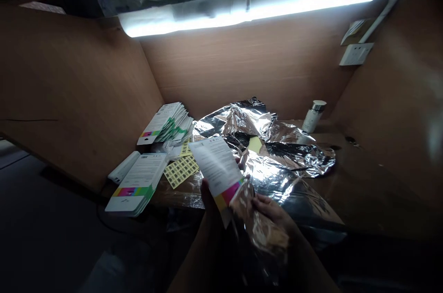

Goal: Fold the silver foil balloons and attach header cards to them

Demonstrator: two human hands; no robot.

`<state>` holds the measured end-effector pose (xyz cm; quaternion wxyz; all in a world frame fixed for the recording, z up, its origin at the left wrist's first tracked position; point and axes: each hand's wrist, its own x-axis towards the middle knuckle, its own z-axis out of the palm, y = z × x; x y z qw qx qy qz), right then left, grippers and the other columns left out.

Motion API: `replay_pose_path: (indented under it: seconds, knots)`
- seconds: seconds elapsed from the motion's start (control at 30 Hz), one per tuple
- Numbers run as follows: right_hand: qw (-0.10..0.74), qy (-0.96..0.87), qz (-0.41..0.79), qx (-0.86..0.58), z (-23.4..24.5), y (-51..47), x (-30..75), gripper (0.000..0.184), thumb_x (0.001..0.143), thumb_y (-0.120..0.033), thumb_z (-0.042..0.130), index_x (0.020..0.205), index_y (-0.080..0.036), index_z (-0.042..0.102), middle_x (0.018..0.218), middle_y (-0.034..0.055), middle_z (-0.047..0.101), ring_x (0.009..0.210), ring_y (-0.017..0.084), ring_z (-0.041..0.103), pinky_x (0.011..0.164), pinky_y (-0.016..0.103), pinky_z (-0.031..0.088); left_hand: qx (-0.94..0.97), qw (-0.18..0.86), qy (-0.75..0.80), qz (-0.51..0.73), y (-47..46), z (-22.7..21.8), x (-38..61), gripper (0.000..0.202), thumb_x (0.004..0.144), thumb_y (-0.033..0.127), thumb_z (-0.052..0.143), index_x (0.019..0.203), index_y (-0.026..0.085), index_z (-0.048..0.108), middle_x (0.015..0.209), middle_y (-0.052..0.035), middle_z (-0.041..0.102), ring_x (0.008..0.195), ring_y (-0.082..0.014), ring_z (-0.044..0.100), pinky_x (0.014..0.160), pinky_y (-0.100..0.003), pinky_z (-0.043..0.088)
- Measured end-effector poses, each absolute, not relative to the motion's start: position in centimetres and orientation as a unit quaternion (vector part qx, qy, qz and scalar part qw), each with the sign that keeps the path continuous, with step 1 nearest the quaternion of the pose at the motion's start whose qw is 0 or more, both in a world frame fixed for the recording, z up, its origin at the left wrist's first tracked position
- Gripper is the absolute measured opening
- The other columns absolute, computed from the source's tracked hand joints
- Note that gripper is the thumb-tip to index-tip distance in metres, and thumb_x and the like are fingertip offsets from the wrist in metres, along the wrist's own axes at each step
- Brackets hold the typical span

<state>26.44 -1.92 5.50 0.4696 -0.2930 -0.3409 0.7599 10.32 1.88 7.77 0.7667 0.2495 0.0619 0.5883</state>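
Note:
My left hand (208, 203) is closed around the lower left edge of a white printed card packet (215, 164) with a rainbow-coloured band near its bottom. My right hand (272, 210) pinches a crumpled silver foil bag (258, 230), which overlaps the lower right side of the packet. Whether the packet's corner lies inside the bag or behind it, I cannot tell. Just beyond both hands, shiny silver foil bags (277, 177) spread over the desk, with a pale yellow piece (255, 144) showing among them. Left of the held packet lie yellow sticker sheets (182, 170) with rows of small dark labels.
A front stack of similar card packets (143, 173) sits at the desk's left edge, with a fanned back stack (164, 120) behind it. A white bottle (312, 118) stands at the back right. Wooden panels enclose the desk. A lit tube lamp (242, 18) hangs above; a socket (356, 54) is on the right.

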Motion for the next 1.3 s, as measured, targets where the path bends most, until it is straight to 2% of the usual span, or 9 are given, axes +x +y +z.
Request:
replay_pose_path:
  seconds: [0.1, 0.2, 0.4, 0.53, 0.73, 0.83, 0.93, 1.13, 1.3]
  knots:
    - [0.394, -0.341, 0.796, -0.308, 4.1, -2.0, 27.4, 0.039, 0.075, -0.043, 0.088, 0.096, -0.012, 0.077, 0.084, 0.0076, 0.076, 0.075, 0.018, 0.072, 0.077, 0.031, 0.053, 0.225, 0.756, 0.059, 0.611, 2.6, 8.5, 9.3, 0.094, 0.080, 0.078, 0.060, 0.154, 0.022, 0.044, 0.149, -0.0146, 0.056, 0.149, -0.0407, 0.034, 0.116, -0.062, 0.037]
    - [0.380, -0.354, 0.789, -0.328, 3.4, -1.8, 27.9, 0.042, 0.077, -0.045, 0.087, 0.099, -0.010, 0.078, 0.086, 0.0083, 0.076, 0.078, 0.018, 0.072, 0.079, 0.031, 0.051, 0.232, 0.765, 0.062, 0.598, 2.8, 8.8, 9.2, 0.098, 0.077, 0.078, 0.063, 0.154, 0.021, 0.042, 0.153, -0.0153, 0.052, 0.152, -0.0400, 0.027, 0.116, -0.062, 0.036]
    - [0.431, -0.367, 0.728, -0.387, 3.7, -1.0, 28.0, 0.042, 0.073, -0.049, 0.088, 0.088, -0.011, 0.078, 0.077, 0.0053, 0.075, 0.061, 0.015, 0.065, 0.063, 0.028, 0.046, 0.242, 0.766, 0.061, 0.593, 2.8, 7.6, 10.0, 0.100, 0.075, 0.072, 0.068, 0.156, 0.021, 0.039, 0.155, -0.0161, 0.049, 0.152, -0.0429, 0.027, 0.117, -0.065, 0.034]
    - [0.471, -0.361, 0.699, -0.399, 3.5, -1.1, 27.4, 0.044, 0.073, -0.052, 0.087, 0.088, -0.012, 0.077, 0.077, 0.0062, 0.075, 0.065, 0.018, 0.067, 0.065, 0.030, 0.048, 0.243, 0.771, 0.053, 0.586, 2.8, 6.2, 10.4, 0.098, 0.075, 0.068, 0.070, 0.156, 0.024, 0.039, 0.156, -0.0134, 0.048, 0.152, -0.0427, 0.027, 0.118, -0.063, 0.033]
    - [0.509, -0.311, 0.676, -0.433, 3.2, -1.1, 25.7, 0.049, 0.061, -0.058, 0.092, 0.073, -0.014, 0.073, 0.065, 0.0050, 0.071, 0.057, 0.019, 0.064, 0.060, 0.031, 0.049, 0.250, 0.757, 0.079, 0.598, 2.2, 5.5, 11.3, 0.104, 0.068, 0.068, 0.074, 0.156, 0.026, 0.040, 0.156, -0.0143, 0.048, 0.145, -0.0498, 0.036, 0.114, -0.067, 0.036]
    - [0.532, -0.313, 0.662, -0.425, 4.2, -1.0, 24.7, 0.050, 0.065, -0.060, 0.089, 0.076, -0.014, 0.072, 0.068, 0.0048, 0.071, 0.058, 0.018, 0.063, 0.061, 0.031, 0.049, 0.229, 0.751, 0.077, 0.614, 2.1, 6.2, 11.6, 0.101, 0.071, 0.069, 0.071, 0.156, 0.023, 0.041, 0.154, -0.0153, 0.051, 0.146, -0.0483, 0.035, 0.113, -0.066, 0.038]
    - [0.534, -0.378, 0.625, -0.427, 5.7, -0.8, 24.2, 0.045, 0.077, -0.058, 0.082, 0.081, -0.014, 0.072, 0.072, 0.0038, 0.070, 0.061, 0.017, 0.061, 0.061, 0.029, 0.047, 0.193, 0.739, 0.075, 0.641, 2.2, 7.2, 11.8, 0.096, 0.078, 0.074, 0.062, 0.155, 0.019, 0.042, 0.150, -0.0169, 0.054, 0.148, -0.0442, 0.035, 0.113, -0.063, 0.039]
    - [0.435, -0.482, 0.641, -0.409, 6.5, 0.2, 25.0, 0.045, 0.080, -0.057, 0.079, 0.084, -0.013, 0.075, 0.075, 0.0035, 0.070, 0.066, 0.017, 0.060, 0.062, 0.028, 0.044, 0.192, 0.721, 0.079, 0.661, 1.9, 8.2, 11.5, 0.083, 0.086, 0.070, 0.057, 0.152, 0.022, 0.044, 0.154, -0.0127, 0.051, 0.151, -0.0399, 0.030, 0.114, -0.056, 0.040]
    - [0.506, -0.429, 0.589, -0.461, 5.6, 0.6, 24.7, 0.049, 0.088, -0.062, 0.069, 0.085, -0.013, 0.072, 0.070, 0.0045, 0.068, 0.061, 0.018, 0.059, 0.058, 0.029, 0.045, 0.205, 0.750, 0.046, 0.627, 2.7, 7.2, 11.5, 0.092, 0.079, 0.072, 0.062, 0.153, 0.023, 0.042, 0.153, -0.0143, 0.052, 0.150, -0.0420, 0.031, 0.114, -0.062, 0.038]
